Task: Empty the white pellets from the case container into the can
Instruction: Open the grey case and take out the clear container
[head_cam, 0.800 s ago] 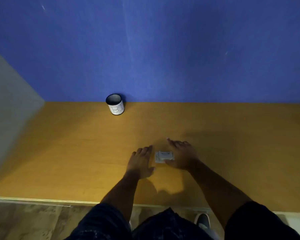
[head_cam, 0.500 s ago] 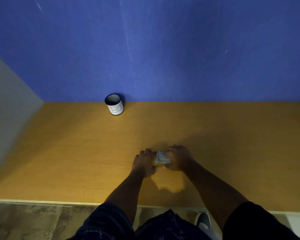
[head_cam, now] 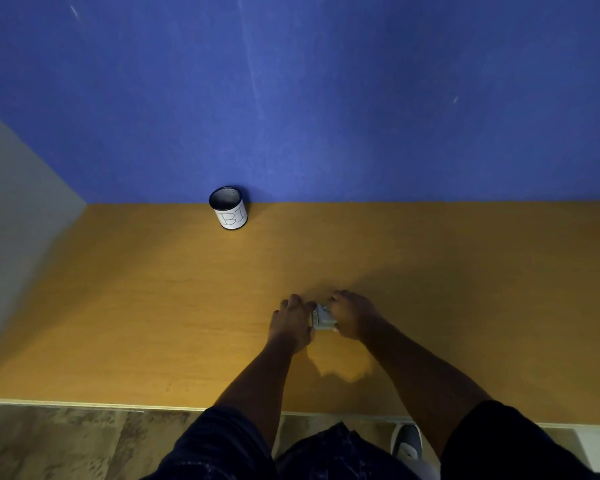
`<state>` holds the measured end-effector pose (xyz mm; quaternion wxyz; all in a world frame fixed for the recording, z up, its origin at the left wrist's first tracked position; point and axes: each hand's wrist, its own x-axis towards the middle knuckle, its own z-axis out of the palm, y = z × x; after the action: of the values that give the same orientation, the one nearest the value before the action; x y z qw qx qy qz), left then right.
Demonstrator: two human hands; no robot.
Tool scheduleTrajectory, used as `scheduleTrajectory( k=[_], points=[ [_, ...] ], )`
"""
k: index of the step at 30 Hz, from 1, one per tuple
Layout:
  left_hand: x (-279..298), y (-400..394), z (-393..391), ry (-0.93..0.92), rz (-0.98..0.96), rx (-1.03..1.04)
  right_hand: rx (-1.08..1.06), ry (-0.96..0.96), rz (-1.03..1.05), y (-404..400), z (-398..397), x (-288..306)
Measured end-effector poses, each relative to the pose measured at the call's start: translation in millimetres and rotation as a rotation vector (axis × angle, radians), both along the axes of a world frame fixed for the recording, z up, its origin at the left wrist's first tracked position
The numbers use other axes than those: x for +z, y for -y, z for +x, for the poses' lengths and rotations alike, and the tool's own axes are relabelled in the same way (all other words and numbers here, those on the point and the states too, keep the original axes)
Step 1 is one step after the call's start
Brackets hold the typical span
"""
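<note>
A small grey case container (head_cam: 322, 319) sits low over the orange-brown table (head_cam: 153, 306), pinched between both hands. My left hand (head_cam: 291, 320) grips its left end and my right hand (head_cam: 354, 315) wraps its right side. Most of the case is hidden by fingers, and no pellets show. The can (head_cam: 230, 210), dark-rimmed with a white label reading "B1", stands upright at the table's back edge, far to the upper left of the hands. Its inside looks dark.
A blue wall (head_cam: 326, 98) rises right behind the can. A grey panel (head_cam: 14, 220) bounds the table on the left. The table's front edge (head_cam: 118, 405) runs below my arms, with floor and a shoe (head_cam: 407, 441) beneath.
Both hands went from lying flat beside the case to closing on it from either side. The case now looks tipped up slightly off the table.
</note>
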<state>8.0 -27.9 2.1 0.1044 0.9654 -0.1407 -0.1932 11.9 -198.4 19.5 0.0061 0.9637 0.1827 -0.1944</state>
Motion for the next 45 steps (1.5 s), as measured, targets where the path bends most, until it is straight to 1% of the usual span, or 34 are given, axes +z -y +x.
scheduleTrajectory(
  k=[4,7,16,20,32,38,42,45],
  points=[
    [-1,-4,0,-0.037,-0.097,0.052,0.037,-0.032,-0.051,-1,8,5],
    [-4,-5,-2,-0.038,-0.121,0.075,0.037,-0.048,-0.05,1,12,6],
    [-6,2,-2,-0.019,-0.085,0.059,0.032,-0.058,-0.036,3,16,2],
    [-6,1,-1,-0.011,-0.089,0.062,0.01,-0.064,-0.021,6,19,0],
    [-7,-3,3,-0.025,-0.126,0.099,0.042,-0.099,-0.009,10,27,2],
    [-8,-4,5,-0.036,-0.15,0.112,0.026,-0.114,0.054,17,27,3],
    [-9,-4,6,-0.028,-0.139,0.1,-0.035,-0.144,0.175,27,27,5],
    [-8,-3,7,-0.024,-0.13,0.096,-0.132,-0.14,0.281,33,24,3]
  ],
)
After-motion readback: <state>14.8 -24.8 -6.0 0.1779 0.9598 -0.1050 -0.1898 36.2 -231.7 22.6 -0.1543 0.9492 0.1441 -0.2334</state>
